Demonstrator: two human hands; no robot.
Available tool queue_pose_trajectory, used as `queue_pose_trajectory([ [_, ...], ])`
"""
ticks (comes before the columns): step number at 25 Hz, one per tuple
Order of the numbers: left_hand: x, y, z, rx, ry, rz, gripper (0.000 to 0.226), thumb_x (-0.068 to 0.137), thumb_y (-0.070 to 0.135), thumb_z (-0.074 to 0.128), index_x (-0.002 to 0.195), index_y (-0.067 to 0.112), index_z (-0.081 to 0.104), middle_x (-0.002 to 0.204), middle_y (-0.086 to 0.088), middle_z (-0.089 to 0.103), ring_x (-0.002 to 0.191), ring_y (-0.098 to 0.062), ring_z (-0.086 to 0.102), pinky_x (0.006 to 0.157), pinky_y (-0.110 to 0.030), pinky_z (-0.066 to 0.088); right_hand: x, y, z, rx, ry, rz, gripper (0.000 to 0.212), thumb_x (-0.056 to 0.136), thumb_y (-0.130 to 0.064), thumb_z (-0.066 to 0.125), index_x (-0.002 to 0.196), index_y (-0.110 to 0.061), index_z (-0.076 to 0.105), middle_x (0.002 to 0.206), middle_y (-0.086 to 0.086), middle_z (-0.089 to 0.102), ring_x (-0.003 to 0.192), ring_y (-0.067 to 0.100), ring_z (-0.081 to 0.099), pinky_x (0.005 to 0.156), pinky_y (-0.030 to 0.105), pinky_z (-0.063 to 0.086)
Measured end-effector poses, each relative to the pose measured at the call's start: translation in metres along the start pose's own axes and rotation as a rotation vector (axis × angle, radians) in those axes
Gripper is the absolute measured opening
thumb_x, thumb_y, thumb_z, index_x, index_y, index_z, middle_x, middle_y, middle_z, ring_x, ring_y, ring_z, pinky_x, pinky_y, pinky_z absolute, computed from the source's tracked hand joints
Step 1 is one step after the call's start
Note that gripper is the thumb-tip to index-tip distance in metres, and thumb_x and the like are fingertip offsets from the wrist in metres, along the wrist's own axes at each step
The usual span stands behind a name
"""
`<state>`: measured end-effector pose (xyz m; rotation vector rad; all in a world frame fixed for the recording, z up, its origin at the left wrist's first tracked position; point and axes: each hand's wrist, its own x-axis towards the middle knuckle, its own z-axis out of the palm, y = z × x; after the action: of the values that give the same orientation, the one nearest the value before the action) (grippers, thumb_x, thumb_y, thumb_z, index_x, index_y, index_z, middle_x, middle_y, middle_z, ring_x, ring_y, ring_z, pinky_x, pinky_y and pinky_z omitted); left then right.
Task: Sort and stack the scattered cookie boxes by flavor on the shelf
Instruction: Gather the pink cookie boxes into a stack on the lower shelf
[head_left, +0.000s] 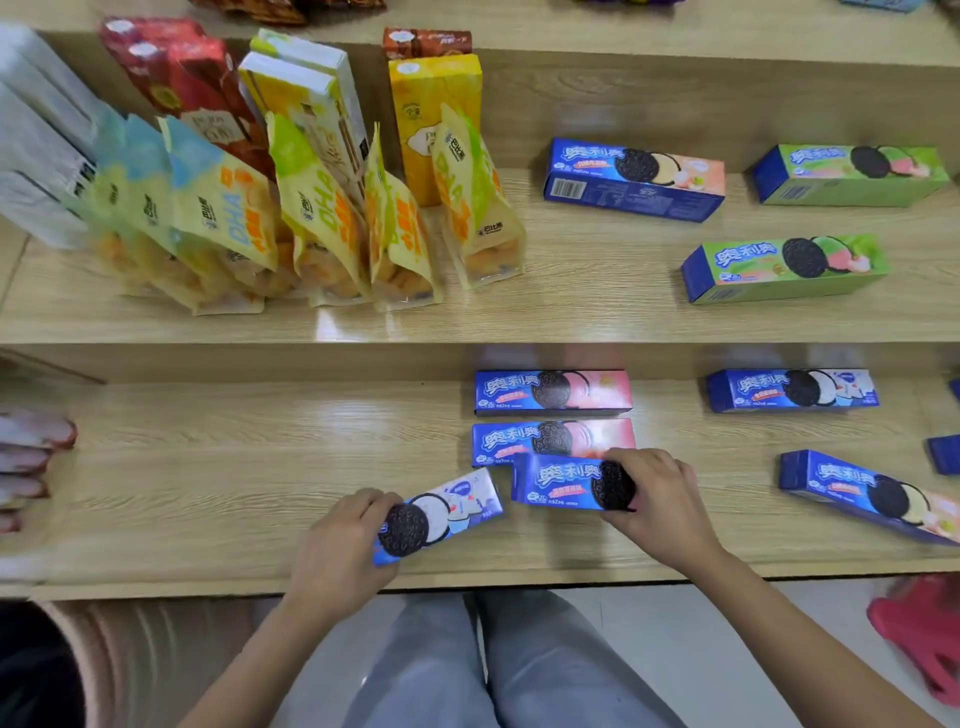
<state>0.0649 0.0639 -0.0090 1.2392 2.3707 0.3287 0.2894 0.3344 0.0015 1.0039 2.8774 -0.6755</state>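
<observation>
Cookie boxes lie scattered on two wooden shelves, each long box printed with the white characters 奥利奥 and a black sandwich cookie. Nine are fully in view. On the lower shelf (208, 483), taken as the landmark, six are seen: two pink-ended boxes, one (553, 391) at the shelf's back and one (550, 439) just in front of it; a third blue box (566, 483) with a red label band, overlapping the front pink one and gripped at its right end by the right hand (652, 496); a white-ended box (441, 514) tilted near the front edge, its left end clasped by the left hand (348, 540); a second white-ended box (792, 389) far right at the back; and a peach-ended box (867, 496) angled at the right front. Dark blue box ends (943, 454) show at the right border; their number cannot be told. On the upper shelf (597, 291), directly behind and above the landmark, lie three: a peach-ended box (634, 176) and two green-ended boxes (852, 174) (784, 267). To the upper shelf's left stand snack pouches (228, 208) marked DHA, at least five, with upright red, yellow-white and orange cartons (434, 114) behind them.
</observation>
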Motion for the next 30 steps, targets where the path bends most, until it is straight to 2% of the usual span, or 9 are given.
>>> queue_pose_trajectory([
  [4,-0.034,-0.032,-0.02,-0.027,0.052,-0.096,0.05,0.054,0.031,0.071,0.102,0.03,0.056,0.096,0.007,0.064,0.081,-0.022,0.062,0.051,-0.027,0.046,0.001,-0.01,0.029,-0.071,-0.018,-0.075,0.06,0.05,-0.02,0.077,0.106,-0.023,0.057,0.106,-0.001,0.063,0.101,0.02,0.05,0.077,0.034,0.034],
  [7,-0.042,-0.044,-0.027,-0.004,0.058,-0.133,0.05,0.054,0.031,0.071,0.102,0.03,0.057,0.096,0.008,0.063,0.082,-0.022,0.062,0.051,-0.028,0.048,0.005,-0.015,0.055,-0.101,-0.065,-0.075,0.06,0.047,-0.014,0.077,0.103,-0.017,0.058,0.1,0.008,0.06,0.097,0.03,0.053,0.073,0.039,0.046],
  [9,-0.041,-0.044,-0.029,0.002,0.056,-0.129,0.051,0.054,0.027,0.075,0.102,0.03,0.057,0.097,0.008,0.063,0.083,-0.022,0.062,0.052,-0.028,0.048,0.007,-0.019,0.066,-0.171,-0.083,-0.074,0.061,0.045,-0.011,0.076,0.103,-0.015,0.057,0.098,0.01,0.059,0.093,0.034,0.054,0.069,0.04,0.047],
  [14,-0.026,-0.028,-0.033,-0.027,0.057,-0.043,0.05,0.056,0.034,0.063,0.106,0.032,0.055,0.102,0.01,0.063,0.089,-0.019,0.061,0.055,-0.029,0.05,0.009,-0.025,0.07,-0.216,0.028,-0.028,0.065,0.048,-0.001,0.073,0.11,-0.008,0.052,0.102,0.016,0.059,0.09,0.036,0.053,0.071,0.041,0.048],
  [19,-0.008,-0.006,-0.04,-0.039,0.032,0.046,0.058,0.056,0.029,0.073,0.11,0.034,0.053,0.107,0.012,0.061,0.094,-0.014,0.058,0.056,-0.024,0.044,0.01,-0.017,0.076,-0.222,0.07,0.037,0.073,0.049,-0.002,0.076,0.117,-0.005,0.05,0.119,0.019,0.057,0.097,0.04,0.053,0.077,0.044,0.05],
  [24,0.008,0.012,-0.044,-0.022,0.008,0.108,0.058,0.058,0.031,0.072,0.111,0.037,0.051,0.11,0.017,0.058,0.097,-0.006,0.052,0.056,-0.008,0.026,0.016,-0.02,0.074,-0.215,0.075,0.071,0.072,0.048,-0.004,0.08,0.114,-0.003,0.053,0.119,0.02,0.059,0.096,0.04,0.055,0.073,0.044,0.052],
  [27,0.017,0.024,-0.045,-0.016,0.014,0.148,0.059,0.057,0.029,0.073,0.112,0.036,0.052,0.11,0.016,0.059,0.097,-0.008,0.053,0.055,-0.012,0.029,0.017,-0.02,0.071,-0.191,0.051,0.045,0.078,0.048,-0.008,0.081,0.118,-0.008,0.048,0.119,0.018,0.057,0.097,0.038,0.054,0.075,0.043,0.051],
  [30,0.027,0.044,-0.045,0.004,-0.012,0.208,0.059,0.059,0.032,0.072,0.115,0.035,0.052,0.114,0.015,0.058,0.101,-0.01,0.054,0.059,-0.023,0.038,0.01,-0.016,0.053,-0.099,0.094,0.122,0.076,0.049,-0.015,0.082,0.117,-0.013,0.049,0.12,0.015,0.057,0.101,0.036,0.053,0.079,0.043,0.048],
])
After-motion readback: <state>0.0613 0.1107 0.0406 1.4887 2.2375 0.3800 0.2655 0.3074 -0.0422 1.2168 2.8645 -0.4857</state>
